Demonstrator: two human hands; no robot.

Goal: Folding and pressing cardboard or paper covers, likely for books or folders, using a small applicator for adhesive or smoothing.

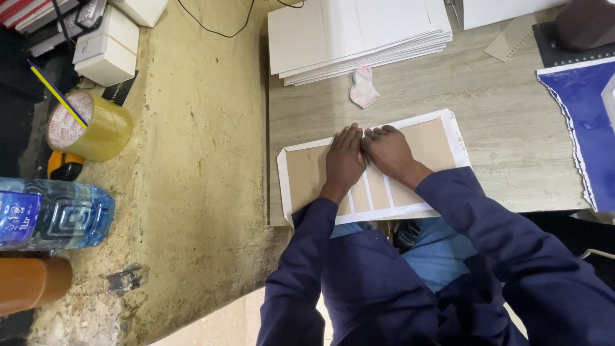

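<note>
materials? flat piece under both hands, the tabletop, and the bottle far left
Flat piece under the left hand and right hand: looks like brown greyboard panels on white paper, matte, white margins showing.
Tabletop: probably wood-grain laminate, pale, low sheen.
Bottle: clear plastic, ribbed and glossy, blue label.

Behind where I'm working there's a stack of white boards (359, 38) on the bench (506, 147), with a little pink and white sock (364, 88) lying just in front of it, and a blue sheet with a torn-looking edge (586, 128) off at the right end. Over on the rough ledge to my left sit a roll of clear tape (90, 127), a water bottle (54, 214) lying on its side and a white box (107, 46).
</note>
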